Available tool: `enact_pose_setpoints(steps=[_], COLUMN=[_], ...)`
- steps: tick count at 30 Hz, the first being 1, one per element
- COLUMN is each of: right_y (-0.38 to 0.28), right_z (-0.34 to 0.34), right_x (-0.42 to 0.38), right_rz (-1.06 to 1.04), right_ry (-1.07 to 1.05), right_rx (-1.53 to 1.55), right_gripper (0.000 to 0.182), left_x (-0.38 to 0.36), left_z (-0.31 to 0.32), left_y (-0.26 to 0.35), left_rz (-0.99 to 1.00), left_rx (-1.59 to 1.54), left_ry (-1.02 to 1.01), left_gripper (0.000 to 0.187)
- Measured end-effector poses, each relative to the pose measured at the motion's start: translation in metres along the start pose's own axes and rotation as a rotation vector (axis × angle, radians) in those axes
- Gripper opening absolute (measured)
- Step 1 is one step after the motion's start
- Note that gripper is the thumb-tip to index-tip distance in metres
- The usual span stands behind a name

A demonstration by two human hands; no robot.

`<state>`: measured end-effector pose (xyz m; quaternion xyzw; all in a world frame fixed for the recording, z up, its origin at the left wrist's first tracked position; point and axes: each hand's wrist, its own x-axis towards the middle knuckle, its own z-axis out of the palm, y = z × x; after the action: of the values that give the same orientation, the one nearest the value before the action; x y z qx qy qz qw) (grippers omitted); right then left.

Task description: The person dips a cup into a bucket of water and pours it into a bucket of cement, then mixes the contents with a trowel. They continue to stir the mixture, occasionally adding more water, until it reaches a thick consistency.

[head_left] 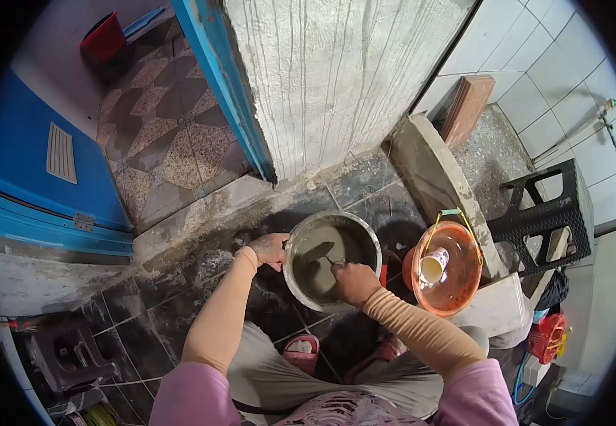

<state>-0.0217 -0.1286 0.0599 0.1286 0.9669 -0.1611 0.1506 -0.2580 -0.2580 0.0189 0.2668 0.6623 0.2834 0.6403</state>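
A round metal basin [294, 280] filled with wet grey cement mortar [347, 241] stands on the dark tiled floor in front of me. My left hand [272, 250] is closed on the basin's left rim, its fingers curled at the edge. Over the right part of the basin, my right hand [358, 284] is wrapped round the handle of a trowel [318, 251]. The trowel's pointed blade lies in the mortar, aimed to the left, with grey mix on it.
Right of the basin, an orange bucket [448, 302] of water holds a floating cup [433, 266]. A low concrete curb [457, 195] and a black plastic stool [546, 213] lie beyond. Left are a blue door [45, 177] and a dark stool [70, 355]. A plastered wall rises ahead.
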Motion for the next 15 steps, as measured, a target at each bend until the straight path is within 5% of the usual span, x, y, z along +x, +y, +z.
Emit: enact_pose_setpoints(steps=[3, 6, 10, 15], right_y=[0.032, 0.027, 0.005, 0.017], right_z=[-0.008, -0.043, -0.111, -0.061], right_x=[-0.002, -0.012, -0.042, 0.006], right_rz=[0.063, 0.05, 0.054, 0.016], right_ry=[0.078, 0.131, 0.113, 0.014], right_rx=[0.127, 0.108, 0.105, -0.034], right_gripper=[0.015, 0.015, 0.015, 0.016], left_x=[0.008, -0.003, 0.016, 0.005], left_z=[-0.002, 0.006, -0.001, -0.003], left_y=[-0.005, 0.009, -0.019, 0.006], left_rz=[-0.099, 0.125, 0.145, 0.074], left_rx=[-0.096, 0.201, -0.014, 0.094], left_ry=[0.014, 0.105, -0.002, 0.052], left_gripper=[0.066, 0.064, 0.068, 0.066])
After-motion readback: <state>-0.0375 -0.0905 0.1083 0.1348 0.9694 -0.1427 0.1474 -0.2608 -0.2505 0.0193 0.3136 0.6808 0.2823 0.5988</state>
